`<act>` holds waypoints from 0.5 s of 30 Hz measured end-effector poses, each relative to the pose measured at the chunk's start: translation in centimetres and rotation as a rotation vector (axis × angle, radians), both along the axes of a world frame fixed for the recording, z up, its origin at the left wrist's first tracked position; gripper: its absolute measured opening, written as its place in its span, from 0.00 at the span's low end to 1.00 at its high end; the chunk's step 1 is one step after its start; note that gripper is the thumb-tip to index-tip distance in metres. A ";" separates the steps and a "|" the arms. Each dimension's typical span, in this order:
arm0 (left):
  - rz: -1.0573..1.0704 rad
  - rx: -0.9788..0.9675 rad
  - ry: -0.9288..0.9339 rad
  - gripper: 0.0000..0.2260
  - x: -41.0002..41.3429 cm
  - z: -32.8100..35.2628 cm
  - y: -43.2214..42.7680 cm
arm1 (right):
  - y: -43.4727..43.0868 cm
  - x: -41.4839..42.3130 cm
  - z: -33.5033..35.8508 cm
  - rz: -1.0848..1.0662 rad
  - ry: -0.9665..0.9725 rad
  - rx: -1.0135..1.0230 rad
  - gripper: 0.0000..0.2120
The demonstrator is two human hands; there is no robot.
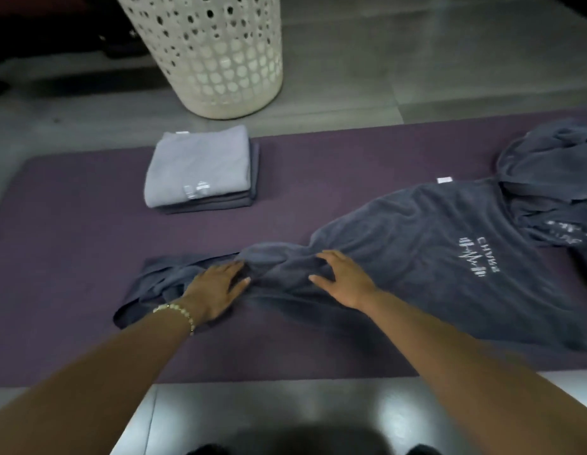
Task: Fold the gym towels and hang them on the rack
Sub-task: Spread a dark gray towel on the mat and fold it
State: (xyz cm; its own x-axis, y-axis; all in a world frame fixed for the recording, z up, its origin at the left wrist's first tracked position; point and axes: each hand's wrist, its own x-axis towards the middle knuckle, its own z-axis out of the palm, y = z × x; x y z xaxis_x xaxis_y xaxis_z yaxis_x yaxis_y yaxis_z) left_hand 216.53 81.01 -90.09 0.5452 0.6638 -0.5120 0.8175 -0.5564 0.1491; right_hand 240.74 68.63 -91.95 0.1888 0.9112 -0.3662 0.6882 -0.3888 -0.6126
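Observation:
A dark grey gym towel (pixel 416 251) with a white logo lies spread and rumpled across the purple mat (pixel 72 231). Its left end is bunched into folds. My left hand (pixel 216 287), with a bead bracelet on the wrist, rests flat on that bunched end, fingers straight. My right hand (pixel 344 277) lies on the towel just to the right, fingers spread over a ridge of cloth. A stack of folded towels (pixel 200 172), light grey on top and darker ones beneath, sits at the mat's far side. No rack is in view.
A white perforated laundry basket (pixel 216 50) stands on the grey floor beyond the mat. A heap of unfolded dark towels (pixel 554 178) lies at the right end of the mat. Glossy floor tiles (pixel 285 412) run along the mat's near edge.

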 end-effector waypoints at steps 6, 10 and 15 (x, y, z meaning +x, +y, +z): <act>0.054 0.139 0.129 0.25 -7.0 -1.6 1.7 | 3.5 -8.0 -1.4 0.168 0.041 0.009 0.23; 0.057 0.246 0.089 0.27 -9.8 -1.9 2.9 | 4.5 -10.9 -1.7 0.165 0.146 -0.091 0.23; 0.076 0.153 -0.104 0.28 -12.3 -2.0 2.6 | 4.0 -12.2 -1.9 0.206 0.203 -0.200 0.18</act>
